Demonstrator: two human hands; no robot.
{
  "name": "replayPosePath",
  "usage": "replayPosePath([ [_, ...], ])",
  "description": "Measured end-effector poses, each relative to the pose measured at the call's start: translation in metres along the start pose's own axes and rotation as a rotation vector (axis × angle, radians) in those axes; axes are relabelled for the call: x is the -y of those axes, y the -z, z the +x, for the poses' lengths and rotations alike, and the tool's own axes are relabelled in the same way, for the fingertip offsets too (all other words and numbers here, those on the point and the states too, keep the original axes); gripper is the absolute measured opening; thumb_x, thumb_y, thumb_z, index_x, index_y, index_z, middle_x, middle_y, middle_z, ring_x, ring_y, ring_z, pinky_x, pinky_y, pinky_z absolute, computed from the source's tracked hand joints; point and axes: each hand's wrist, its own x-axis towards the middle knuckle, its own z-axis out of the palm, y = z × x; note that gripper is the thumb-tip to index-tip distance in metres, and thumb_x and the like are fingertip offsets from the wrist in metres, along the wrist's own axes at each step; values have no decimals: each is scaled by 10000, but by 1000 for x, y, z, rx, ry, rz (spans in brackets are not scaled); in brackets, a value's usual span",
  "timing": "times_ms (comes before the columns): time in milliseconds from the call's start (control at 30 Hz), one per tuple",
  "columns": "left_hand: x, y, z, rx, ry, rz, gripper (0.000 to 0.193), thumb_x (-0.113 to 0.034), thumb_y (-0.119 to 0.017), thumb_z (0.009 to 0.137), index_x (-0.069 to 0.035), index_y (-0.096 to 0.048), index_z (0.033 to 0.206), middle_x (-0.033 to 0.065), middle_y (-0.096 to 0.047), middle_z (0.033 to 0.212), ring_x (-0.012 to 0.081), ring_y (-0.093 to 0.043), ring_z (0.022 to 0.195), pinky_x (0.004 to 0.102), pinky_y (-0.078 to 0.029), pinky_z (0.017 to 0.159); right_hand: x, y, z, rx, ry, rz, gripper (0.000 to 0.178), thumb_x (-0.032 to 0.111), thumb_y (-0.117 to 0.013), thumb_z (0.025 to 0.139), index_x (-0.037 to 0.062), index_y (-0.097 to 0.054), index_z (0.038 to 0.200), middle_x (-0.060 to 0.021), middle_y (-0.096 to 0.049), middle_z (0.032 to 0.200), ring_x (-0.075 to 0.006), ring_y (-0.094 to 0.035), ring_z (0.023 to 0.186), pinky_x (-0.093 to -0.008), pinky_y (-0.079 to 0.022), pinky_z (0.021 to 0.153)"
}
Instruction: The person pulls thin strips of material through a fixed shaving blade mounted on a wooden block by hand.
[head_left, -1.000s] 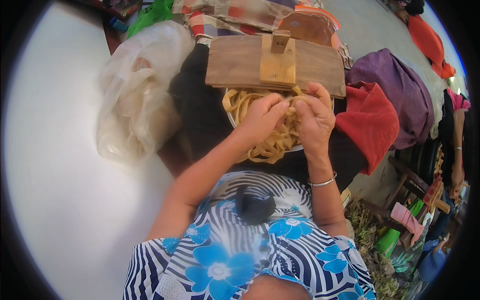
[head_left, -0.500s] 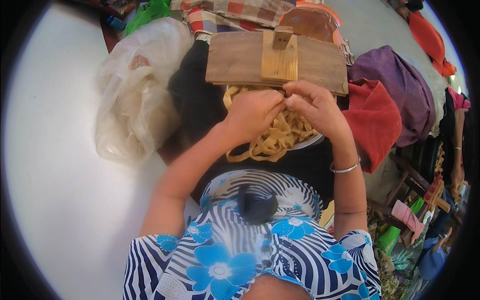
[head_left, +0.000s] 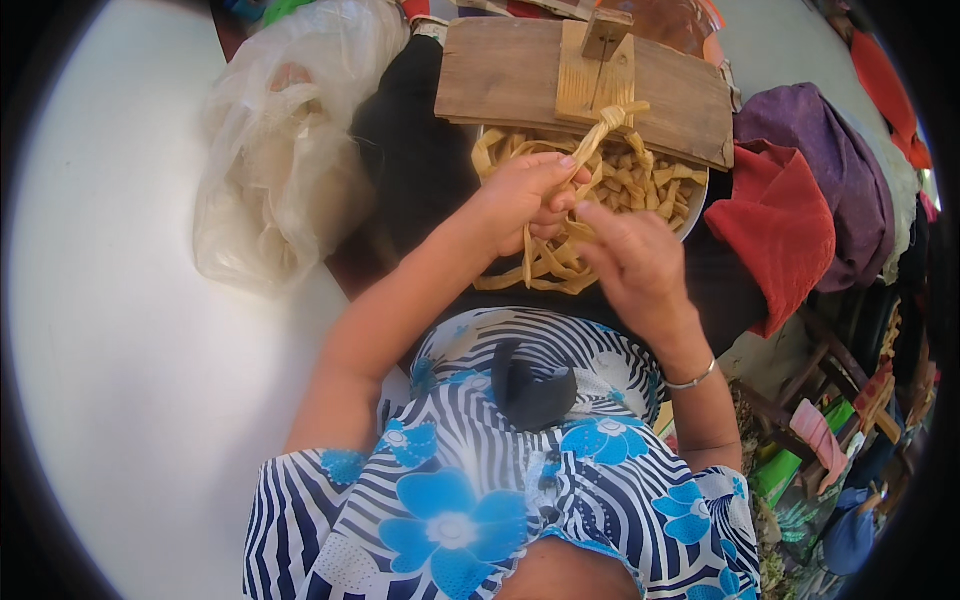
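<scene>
My left hand (head_left: 530,200) is closed round a flat tan strip (head_left: 606,130), whose folded, twisted end sticks up past the thumb toward the wooden board. Just to its right, my right hand (head_left: 640,260) is slightly blurred, fingers curled and tips close to the left fingers; whatever they pinch is hidden. Below and beyond both hands, a tangle of similar tan strips (head_left: 645,190) fills a pale round bowl (head_left: 694,222), and some loops hang over its near side. A wooden board (head_left: 500,75) with a lighter upright block (head_left: 606,40) lies across the bowl's far side.
A cloudy plastic bag (head_left: 285,170) sits at the left beside a black cloth. Red cloth (head_left: 775,235) and a purple cloth bundle (head_left: 820,170) lie to the right. Farther right are a wooden chair, a pink cloth (head_left: 818,445) and part of another person.
My hands have come nearer and drawn apart a little. A folded strip end now shows above my left hand, and the right hand has turned and moved lower. The view has shifted slightly.
</scene>
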Motion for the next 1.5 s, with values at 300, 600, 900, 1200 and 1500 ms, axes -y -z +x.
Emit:
replayPosePath([
  [300, 17, -18, 19, -50, -46, -47, 177, -187, -481, 984, -31, -519, 1059, 25, -517, 716, 71, -416, 504, 207, -320, 432, -4, -38, -19, -175, -213, 428, 296, -49, -659, 727, 41, -656, 1009, -104, -663, 973, -284, -632, 870, -334, -497, 773],
  [600, 12, -19, -6, -62, -687, 1412, 147, -146, -627, 790, -61, -642, 908, 152, -639, 908, 365, -606, 885, 446, -481, 723, -3, 0, 6, -62, -58, -213, 158, 54, -609, 774, 89, -638, 926, -134, -624, 1081, -347, -541, 1128, -518, -293, 1043],
  [900, 24, -38, -6, -379, -910, 1142, 138, -141, -584, 846, -29, -503, 853, 123, -517, 820, 342, -526, 784, 441, -419, 679, -40, -40, -9, -515, -639, 958, 116, 86, -558, 944, 29, -600, 1035, -2, -584, 811, -58, -523, 618, -195, -416, 537],
  [1200, 28, -40, 4, -203, -1107, 1275, 78, -118, -558, 856, -43, -538, 851, 116, -530, 832, 327, -540, 810, 416, -428, 685, -70, -58, -19, -599, -702, 1266, 121, 121, -565, 949, 25, -614, 1005, -21, -641, 821, -60, -550, 587, -191, -442, 502],
  [1500, 18, -32, -6, -95, -517, 853, 181, -193, -569, 856, -28, -566, 932, 143, -588, 893, 271, -579, 844, 349, -460, 762, -34, -43, -12, -318, -691, 1022, 205, 73, -591, 898, -27, -631, 1072, -16, -639, 863, -57, -551, 681, -189, -448, 608],
])
